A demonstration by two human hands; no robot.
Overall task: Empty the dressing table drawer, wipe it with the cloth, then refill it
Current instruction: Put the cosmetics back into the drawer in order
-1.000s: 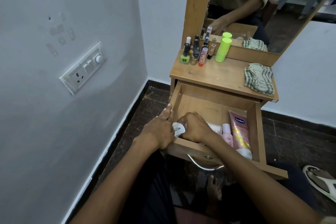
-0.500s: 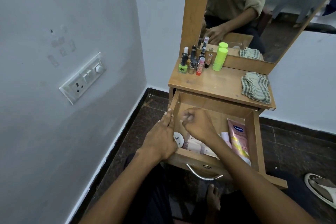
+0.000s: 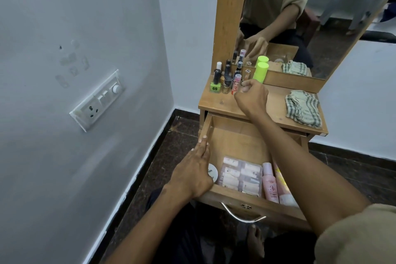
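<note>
The wooden drawer stands pulled out under the dressing table top. At its front lie a white round jar, a clear packet of sachets, a pink bottle and a pink tube. My left hand rests with straight fingers on the drawer's left wall, partly covering the jar. My right hand is over the table top beside the small bottles, its fingers curled round a small dark item that is mostly hidden. The checked cloth lies crumpled on the top's right side.
A lime green bottle stands against the mirror. The grey wall with a switch plate is close on the left. Dark floor tiles surround the table, and my bare foot is under the drawer handle.
My right hand rose out of the drawer and moved up to the table top by the small bottles. The left hand slid slightly along the drawer's left wall. The camera tilted.
</note>
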